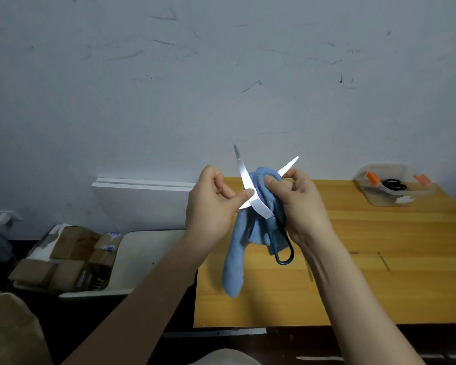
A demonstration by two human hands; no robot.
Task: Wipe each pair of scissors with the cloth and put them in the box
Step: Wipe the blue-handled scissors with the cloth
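Scissors (pixel 250 191), open, look stiff, light, sharp-edged; left hand (pixel 211 204) pinches one blade's flat; right hand (pixel 300 206) grips soft cloth (pixel 234 259) round the other; safer hold: teal handle (pixel 284 255), nearer.

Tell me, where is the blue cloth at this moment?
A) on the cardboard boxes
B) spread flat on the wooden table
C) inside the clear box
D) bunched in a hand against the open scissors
D: the right hand grips the blue cloth against the open scissors, the left hand has its thumb on them, and the cloth's tail hangs above the table.
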